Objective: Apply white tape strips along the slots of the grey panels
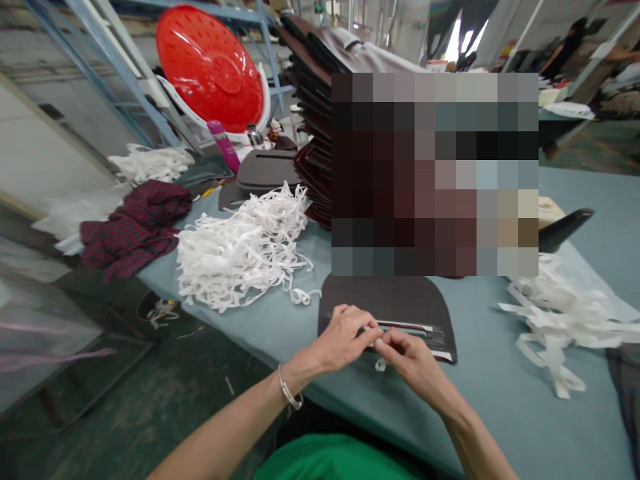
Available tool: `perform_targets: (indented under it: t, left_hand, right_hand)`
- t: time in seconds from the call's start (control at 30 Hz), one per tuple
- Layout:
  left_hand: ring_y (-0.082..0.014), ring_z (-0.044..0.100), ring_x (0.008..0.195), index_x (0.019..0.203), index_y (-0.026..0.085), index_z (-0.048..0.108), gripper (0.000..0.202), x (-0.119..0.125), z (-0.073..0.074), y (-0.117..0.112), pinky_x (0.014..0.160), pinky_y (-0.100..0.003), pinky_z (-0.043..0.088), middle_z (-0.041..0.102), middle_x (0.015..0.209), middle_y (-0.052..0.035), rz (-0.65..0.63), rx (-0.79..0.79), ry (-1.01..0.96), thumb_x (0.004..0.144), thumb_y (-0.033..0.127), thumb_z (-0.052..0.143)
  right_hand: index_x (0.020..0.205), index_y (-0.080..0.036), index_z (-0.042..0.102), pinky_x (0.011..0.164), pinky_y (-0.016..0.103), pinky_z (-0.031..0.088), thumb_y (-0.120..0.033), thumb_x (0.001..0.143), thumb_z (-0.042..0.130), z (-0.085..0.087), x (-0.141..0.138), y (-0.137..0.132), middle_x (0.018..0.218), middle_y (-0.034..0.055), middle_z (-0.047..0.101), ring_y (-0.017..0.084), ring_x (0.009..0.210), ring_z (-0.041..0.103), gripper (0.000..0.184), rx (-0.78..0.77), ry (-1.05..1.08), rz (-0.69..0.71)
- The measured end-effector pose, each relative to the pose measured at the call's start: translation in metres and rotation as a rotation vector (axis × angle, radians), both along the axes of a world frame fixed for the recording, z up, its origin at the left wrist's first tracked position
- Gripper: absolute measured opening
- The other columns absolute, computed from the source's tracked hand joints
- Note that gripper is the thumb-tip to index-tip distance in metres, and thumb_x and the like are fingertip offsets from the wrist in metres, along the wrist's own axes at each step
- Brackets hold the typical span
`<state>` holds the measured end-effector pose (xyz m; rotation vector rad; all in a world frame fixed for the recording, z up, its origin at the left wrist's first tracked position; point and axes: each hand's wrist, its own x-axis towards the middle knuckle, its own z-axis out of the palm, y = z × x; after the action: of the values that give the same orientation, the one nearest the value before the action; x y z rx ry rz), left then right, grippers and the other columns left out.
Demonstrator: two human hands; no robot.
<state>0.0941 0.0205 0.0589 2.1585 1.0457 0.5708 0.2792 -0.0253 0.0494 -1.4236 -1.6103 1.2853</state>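
Note:
A dark, rounded leather-like panel (pixel 390 293) lies flat on the blue-grey table in front of me, with a long slot and white strips along its lower part. Over the panel's lower left, the fingers of my left hand (pixel 345 337) are closed in a pinch. My right hand (pixel 410 357) meets it there, thumb and forefinger pressed together. Between the fingertips a bit of white strip shows, mostly hidden by the fingers. A small white curl (pixel 381 365) pokes out below the hands, at the panel's near edge.
Left of the panel sits a heap of white strips (pixel 240 247), and more tape-like strips (pixel 555 333) lie at the right. Behind rise stacked dark panels (pixel 313 153), partly covered by a pixelated block. A checked cloth (pixel 140 223) and a red basin (pixel 213 70) are at left.

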Motion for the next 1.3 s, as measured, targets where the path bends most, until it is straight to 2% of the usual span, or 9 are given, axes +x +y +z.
perform_targets:
  t: [0.07, 0.17, 0.4, 0.6, 0.83, 0.97, 1.07, 1.2, 1.3]
  left_hand:
    - [-0.0123, 0.055, 0.071, 0.082, 0.019, 0.062, 0.026, -0.002, -0.001, -0.004, 0.073, -0.025, 0.042, 0.062, 0.073, 0.0023, -0.046, -0.189, 0.004, 0.091, 0.037, 0.046]
    - [-0.0106, 0.05, 0.066, 0.082, 0.018, 0.061, 0.026, -0.013, -0.004, -0.007, 0.061, -0.021, 0.037, 0.058, 0.07, 0.0034, -0.049, -0.335, -0.016, 0.091, 0.037, 0.046]
    - [-0.0113, 0.053, 0.072, 0.085, 0.019, 0.061, 0.022, -0.015, -0.005, -0.016, 0.066, -0.021, 0.037, 0.061, 0.078, 0.0023, -0.055, -0.355, -0.028, 0.091, 0.033, 0.045]
    - [-0.0121, 0.054, 0.072, 0.081, 0.019, 0.059, 0.023, -0.012, -0.005, -0.017, 0.067, -0.022, 0.037, 0.061, 0.076, 0.002, 0.024, -0.249, 0.003, 0.093, 0.03, 0.043]
    - [-0.0138, 0.057, 0.077, 0.083, 0.021, 0.059, 0.019, -0.007, -0.008, -0.025, 0.071, -0.023, 0.039, 0.063, 0.082, 0.0005, -0.025, -0.162, 0.065, 0.093, 0.029, 0.044]
    - [-0.0143, 0.057, 0.076, 0.084, 0.02, 0.057, 0.02, -0.015, -0.003, -0.023, 0.071, -0.024, 0.038, 0.062, 0.081, -0.0006, 0.107, -0.112, 0.088, 0.094, 0.027, 0.041]
    - [-0.014, 0.057, 0.074, 0.082, 0.02, 0.058, 0.02, -0.011, 0.004, -0.027, 0.069, -0.024, 0.039, 0.063, 0.078, 0.0001, 0.076, -0.142, 0.077, 0.093, 0.027, 0.042]
    - [-0.0148, 0.059, 0.077, 0.087, 0.021, 0.062, 0.018, 0.009, 0.012, -0.04, 0.072, -0.024, 0.04, 0.066, 0.083, -0.001, -0.077, -0.165, 0.02, 0.091, 0.024, 0.045]
    - [-0.0148, 0.059, 0.076, 0.083, 0.02, 0.063, 0.019, 0.01, 0.014, -0.041, 0.071, -0.024, 0.04, 0.067, 0.081, -0.0013, -0.01, -0.171, 0.011, 0.089, 0.024, 0.046]
  right_hand:
    - [0.064, -0.019, 0.048, 0.063, 0.025, 0.035, -0.046, 0.087, 0.052, 0.003, 0.008, -0.005, 0.068, -0.0018, 0.046, 0.012, 0.066, 0.043, 0.036, 0.048, -0.039, 0.017]
    - [0.065, -0.019, 0.049, 0.066, 0.026, 0.037, -0.046, 0.089, 0.049, 0.007, 0.027, -0.01, 0.074, -0.0006, 0.048, 0.013, 0.07, 0.045, 0.035, 0.022, -0.045, 0.112]
    - [0.065, -0.019, 0.047, 0.058, 0.025, 0.029, -0.051, 0.087, 0.052, 0.006, 0.054, -0.008, 0.065, -0.0037, 0.041, 0.01, 0.062, 0.037, 0.039, -0.098, -0.077, 0.146]
    - [0.064, -0.019, 0.042, 0.054, 0.024, 0.027, -0.054, 0.089, 0.043, -0.005, 0.057, -0.016, 0.059, -0.0045, 0.041, 0.009, 0.056, 0.032, 0.042, -0.229, -0.051, 0.157]
    - [0.06, -0.02, 0.044, 0.054, 0.026, 0.02, -0.023, 0.079, 0.048, 0.001, 0.058, -0.036, 0.056, -0.0021, 0.045, 0.01, 0.052, 0.036, 0.019, 0.008, -0.831, 0.202]
    - [0.063, -0.02, 0.05, 0.052, 0.028, 0.019, -0.017, 0.079, 0.045, 0.005, 0.085, -0.04, 0.058, 0.0022, 0.054, 0.013, 0.051, 0.044, 0.017, -0.034, -1.114, 0.115]
    - [0.073, -0.02, 0.054, 0.056, 0.028, 0.032, -0.029, 0.087, 0.046, 0.009, 0.083, -0.037, 0.068, 0.0041, 0.059, 0.017, 0.061, 0.054, 0.018, 0.064, -0.946, -0.001]
    - [0.113, -0.021, 0.051, 0.083, 0.03, 0.042, -0.042, 0.091, 0.046, 0.018, 0.033, -0.033, 0.109, 0.0078, 0.061, 0.019, 0.099, 0.056, 0.031, 0.326, -0.416, 0.026]
    - [0.097, -0.022, 0.056, 0.069, 0.025, 0.042, -0.04, 0.096, 0.037, 0.022, 0.012, -0.032, 0.083, 0.0004, 0.062, 0.014, 0.074, 0.056, 0.027, 0.15, -0.307, 0.121]
